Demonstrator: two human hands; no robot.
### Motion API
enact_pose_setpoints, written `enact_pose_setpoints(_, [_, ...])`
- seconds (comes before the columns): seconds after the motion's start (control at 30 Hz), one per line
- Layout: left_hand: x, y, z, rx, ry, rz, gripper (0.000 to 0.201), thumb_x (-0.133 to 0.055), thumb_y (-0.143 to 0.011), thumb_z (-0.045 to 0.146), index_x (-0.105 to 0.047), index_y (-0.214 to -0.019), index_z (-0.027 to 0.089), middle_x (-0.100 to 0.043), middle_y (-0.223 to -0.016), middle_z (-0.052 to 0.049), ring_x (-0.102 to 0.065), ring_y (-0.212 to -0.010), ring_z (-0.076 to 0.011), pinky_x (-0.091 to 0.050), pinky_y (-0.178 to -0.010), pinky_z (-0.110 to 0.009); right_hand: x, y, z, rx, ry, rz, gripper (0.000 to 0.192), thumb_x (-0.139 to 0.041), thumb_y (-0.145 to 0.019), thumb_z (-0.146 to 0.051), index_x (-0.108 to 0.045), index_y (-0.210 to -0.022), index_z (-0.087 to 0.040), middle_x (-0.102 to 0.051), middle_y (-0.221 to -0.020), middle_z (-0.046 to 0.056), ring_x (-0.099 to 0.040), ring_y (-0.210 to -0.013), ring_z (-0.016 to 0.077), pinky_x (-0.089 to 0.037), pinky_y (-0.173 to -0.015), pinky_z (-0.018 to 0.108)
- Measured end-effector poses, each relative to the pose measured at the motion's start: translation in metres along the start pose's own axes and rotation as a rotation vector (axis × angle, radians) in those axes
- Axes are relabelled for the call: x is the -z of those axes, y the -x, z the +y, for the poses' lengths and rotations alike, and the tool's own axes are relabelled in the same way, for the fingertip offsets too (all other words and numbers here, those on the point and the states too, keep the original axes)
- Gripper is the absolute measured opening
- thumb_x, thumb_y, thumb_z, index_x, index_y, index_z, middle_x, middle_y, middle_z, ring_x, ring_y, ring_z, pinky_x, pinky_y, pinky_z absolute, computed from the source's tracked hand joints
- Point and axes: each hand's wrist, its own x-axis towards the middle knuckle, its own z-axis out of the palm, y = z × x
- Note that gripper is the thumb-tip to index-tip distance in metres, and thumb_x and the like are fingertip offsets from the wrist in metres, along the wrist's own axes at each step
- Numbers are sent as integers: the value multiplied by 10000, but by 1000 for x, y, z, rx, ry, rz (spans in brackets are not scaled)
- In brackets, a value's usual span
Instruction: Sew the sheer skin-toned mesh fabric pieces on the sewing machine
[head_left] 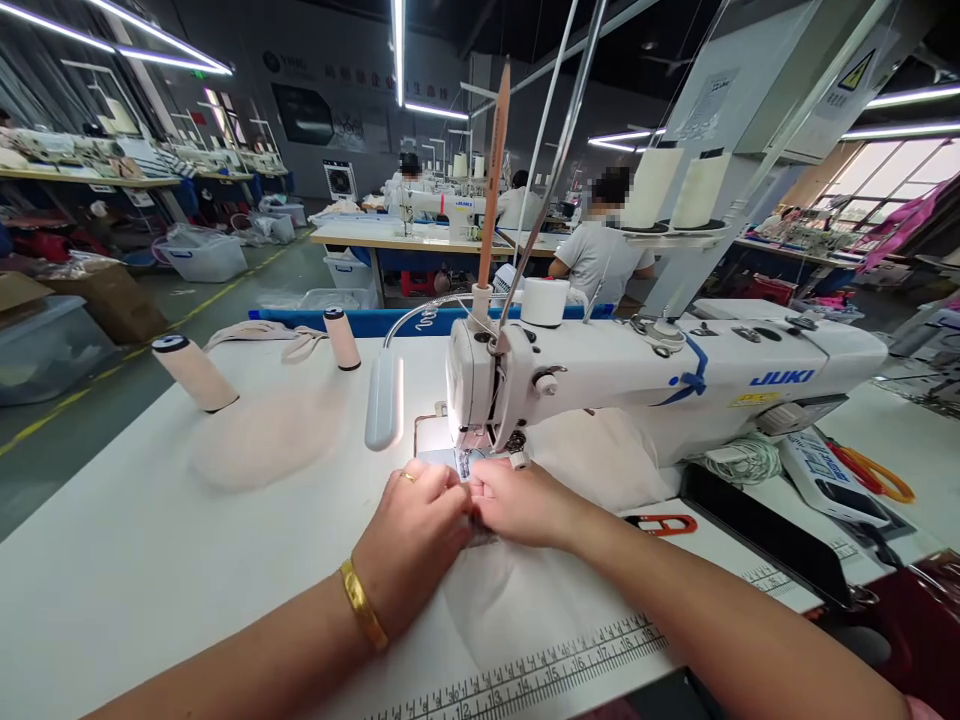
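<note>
Both hands meet just in front of the presser foot (pixel 463 463) of a white sewing machine (pixel 600 365). My left hand (pixel 420 515), with a ring and a gold bracelet, has its fingers curled and closed on pale fabric (pixel 517 590). Against it, my right hand (pixel 517 500) pinches the same cloth by the needle. The fingertips partly hide the fabric edge. Some cloth hangs toward me over the table, and more pale fabric (pixel 600 450) lies under the machine arm.
Two thread cones (pixel 196 375) (pixel 343 340) and a pale fabric piece (pixel 266 435) lie left. A lamp (pixel 384 400) hangs beside the needle. Orange thread snips (pixel 664 524), a black phone (pixel 765 530) and orange-handled scissors (pixel 874 472) lie right. A ruler strip (pixel 555 675) runs along the front edge. A co-worker (pixel 600 250) sits ahead.
</note>
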Motion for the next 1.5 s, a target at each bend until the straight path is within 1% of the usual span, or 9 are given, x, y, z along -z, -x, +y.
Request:
enact_pose_setpoints(0.1, [2,2,-1,-183,-2,68,320,-477,-1021,135,-640,-754,201,-686,-808,-15,-496,-753,-188,-388,-738,-360,-1,1,1,-16,48,42,234,-625,-934,-303,-487,-760,-228,-599,-739,-22,-497,-639,154,-259,-574,263])
enact_pose_setpoints(0.17, [2,1,-3,-206,11,67,350,-473,-1017,111,-614,-708,195,-678,-748,-2,-495,-722,-179,-384,-728,-358,-4,5,4,28,159,125,231,-628,-958,-289,-492,-781,-229,-602,-732,-10,-500,-628,164,-245,-571,279])
enact_pose_setpoints(0.33, [0,-1,-10,-163,29,71,327,-494,-1009,117,-668,-748,208,-709,-784,-7,-545,-746,-190,-395,-742,-372,-17,24,16,383,450,427,158,-555,-989,-186,-553,-834,-215,-638,-815,57,-551,-718,222,-320,-631,334])
enact_pose_setpoints(0.4, [-1,-1,-12,-158,29,88,315,-510,-1008,132,-684,-758,212,-730,-833,-10,-558,-764,-196,-399,-746,-373,-23,27,20,527,425,435,162,-491,-1013,-152,-585,-891,-203,-658,-882,65,-576,-789,230,-368,-689,354])
enact_pose_setpoints(0.47, [-1,-1,-12,-153,26,103,312,-514,-1013,145,-698,-771,216,-740,-876,-14,-564,-778,-202,-401,-750,-374,-30,25,23,587,353,408,174,-466,-1016,-112,-601,-940,-193,-669,-917,57,-594,-847,227,-390,-717,355])
enact_pose_setpoints(0.77, [1,0,-8,-106,-44,78,295,-465,-1028,141,-739,-949,214,-733,-923,-46,-578,-835,-229,-407,-781,-406,-37,10,36,571,260,403,246,-456,-969,-28,-642,-1012,-183,-697,-998,78,-615,-930,239,-434,-686,342])
enact_pose_setpoints(1.0, [1,-5,-8,-87,-97,34,265,-472,-1016,158,-732,-1006,211,-744,-944,-48,-597,-861,-252,-408,-772,-421,-35,6,38,547,257,431,318,-471,-955,-20,-657,-1140,-200,-724,-1117,93,-647,-1058,272,-518,-822,393])
enact_pose_setpoints(1.23, [-1,-6,-9,-87,-145,52,230,-522,-978,137,-726,-1051,215,-751,-944,-52,-618,-877,-263,-413,-799,-433,-38,2,44,527,272,480,323,-493,-938,-44,-673,-1152,-205,-723,-1213,104,-669,-1025,282,-550,-828,418])
enact_pose_setpoints(1.5, [1,-6,-10,-96,-117,79,269,-489,-997,137,-740,-1044,221,-761,-969,-55,-618,-886,-256,-426,-789,-425,-35,4,42,545,274,463,299,-449,-969,-40,-668,-1112,-183,-732,-1137,115,-651,-1024,295,-530,-812,433])
